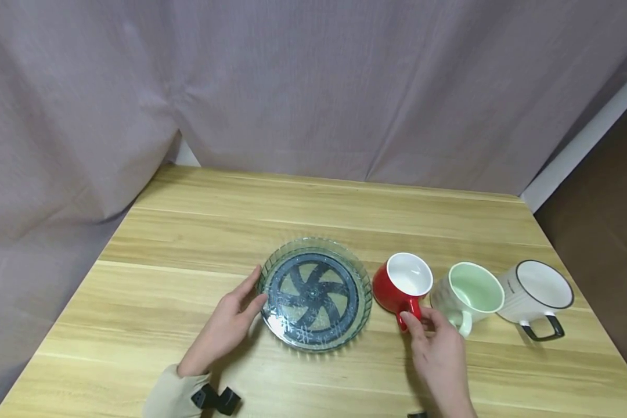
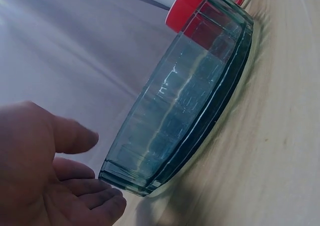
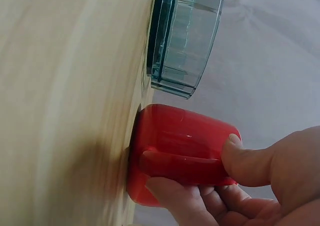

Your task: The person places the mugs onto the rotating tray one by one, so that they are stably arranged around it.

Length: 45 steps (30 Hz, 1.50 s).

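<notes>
A round clear glass tray point(image 1: 313, 343) with a dark pinwheel pattern lies on the table. Beside its left rim is my left hand point(image 1: 231, 319), fingers extended; in the left wrist view the fingertips are at the rim, and whether they touch cannot be told. My right hand point(image 1: 439, 351) pinches the handle of a red mug point(image 1: 389, 290), white inside, between thumb and fingers. That mug stands upright just right of the tray. In the right wrist view the red mug point(image 3: 185, 131) has its base at the tabletop, with the thumb on top of the handle.
A pale green mug point(image 1: 449, 299) stands right of the red one, close to my right hand. Farther right is a white mug point(image 1: 514, 299) with a black rim and handle. The wooden table point(image 1: 136, 302) ends at a grey curtain point(image 1: 292, 87) behind.
</notes>
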Each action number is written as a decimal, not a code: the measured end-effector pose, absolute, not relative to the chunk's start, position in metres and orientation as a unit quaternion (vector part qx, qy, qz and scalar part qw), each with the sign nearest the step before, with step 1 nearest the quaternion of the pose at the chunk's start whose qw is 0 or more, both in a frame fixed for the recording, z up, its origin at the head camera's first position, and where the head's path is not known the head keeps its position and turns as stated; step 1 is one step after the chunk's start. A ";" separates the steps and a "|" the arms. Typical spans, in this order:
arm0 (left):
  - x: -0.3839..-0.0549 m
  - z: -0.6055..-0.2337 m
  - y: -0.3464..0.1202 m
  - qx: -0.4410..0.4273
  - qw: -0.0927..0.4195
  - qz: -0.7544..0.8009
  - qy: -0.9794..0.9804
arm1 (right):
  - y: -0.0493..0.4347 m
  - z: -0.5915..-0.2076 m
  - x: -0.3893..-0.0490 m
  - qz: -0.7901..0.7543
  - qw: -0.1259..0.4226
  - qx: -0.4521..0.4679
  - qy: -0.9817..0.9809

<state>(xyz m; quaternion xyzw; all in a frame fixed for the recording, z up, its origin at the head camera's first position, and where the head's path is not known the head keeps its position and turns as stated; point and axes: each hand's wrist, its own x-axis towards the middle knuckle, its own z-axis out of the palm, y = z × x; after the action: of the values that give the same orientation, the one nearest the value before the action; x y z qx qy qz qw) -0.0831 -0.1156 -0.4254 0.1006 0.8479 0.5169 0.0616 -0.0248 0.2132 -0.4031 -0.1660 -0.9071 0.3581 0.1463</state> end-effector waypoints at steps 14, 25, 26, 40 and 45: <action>-0.085 -0.430 -0.114 0.091 0.065 0.526 0.843 | 0.216 -0.405 -0.026 0.355 0.161 -0.184 -0.902; -0.084 -0.429 -0.113 0.089 0.069 0.529 0.841 | 0.216 -0.404 -0.024 0.353 0.181 -0.181 -0.900; -0.084 -0.429 -0.113 0.089 0.069 0.530 0.841 | 0.216 -0.404 -0.024 0.352 0.182 -0.181 -0.900; -0.085 -0.429 -0.113 0.089 0.070 0.535 0.837 | 0.215 -0.394 -0.020 0.350 0.236 -0.149 -0.894; -0.084 -0.427 -0.113 0.086 0.072 0.536 0.837 | 0.214 -0.389 -0.019 0.342 0.245 -0.140 -0.896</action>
<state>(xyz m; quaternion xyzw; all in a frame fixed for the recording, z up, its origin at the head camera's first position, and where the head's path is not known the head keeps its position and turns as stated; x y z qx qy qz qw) -0.0838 -0.1131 -0.4275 0.0865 0.8366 0.5361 0.0723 -0.0191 0.2142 -0.3888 -0.1403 -0.8961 0.3422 0.2452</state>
